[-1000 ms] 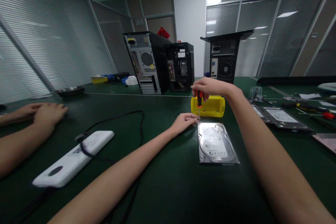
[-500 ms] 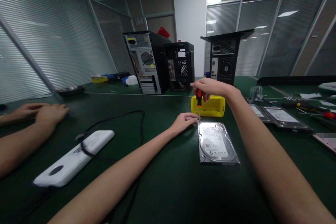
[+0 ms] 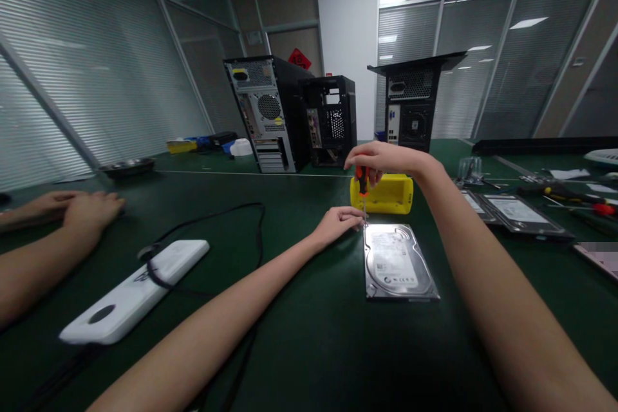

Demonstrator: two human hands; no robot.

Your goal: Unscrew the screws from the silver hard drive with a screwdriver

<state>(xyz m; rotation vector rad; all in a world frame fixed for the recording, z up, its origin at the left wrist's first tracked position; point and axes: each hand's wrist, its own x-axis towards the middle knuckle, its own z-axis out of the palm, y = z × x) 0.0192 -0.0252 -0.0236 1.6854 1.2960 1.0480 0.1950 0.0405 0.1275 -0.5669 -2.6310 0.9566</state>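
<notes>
Glass walls with blinds (image 3: 96, 77) run around this room, and three computer cases (image 3: 270, 116) stand towards the back of a dark green worktop (image 3: 299, 347). Main item is a hard drive (image 3: 400, 262) lying flat on the worktop, a bit right of centre, between the person's two forearms (image 3: 241, 296). It's shiny silver metal with a rounded raised outline on top, and a pale label (image 3: 390, 261) covers a good chunk of its face, print too small to read. Right hand (image 3: 379, 158) comes in from above, fingers curled closed around the handle of a red and black screwdriver (image 3: 363, 183), which is pretty much upright with the shaft pointing down at the drive's far left corner. Left hand (image 3: 335, 224) lies low beside that same corner, fingers together and loosely bent rather than balled up, fingertips right by the screwdriver's tip. Honestly it's too small and dim there for me to say whether they're pinching anything or just touching the corner. Just behind the drive there's a yellow plastic holder (image 3: 389, 196), hollow side facing the camera. Off to the right, two more drives (image 3: 516, 209) sit side by side, and over on the left there's a white oblong unit (image 3: 135, 293) with a black cable (image 3: 261, 232) looped over it, plus another person's hands (image 3: 94, 211).
</notes>
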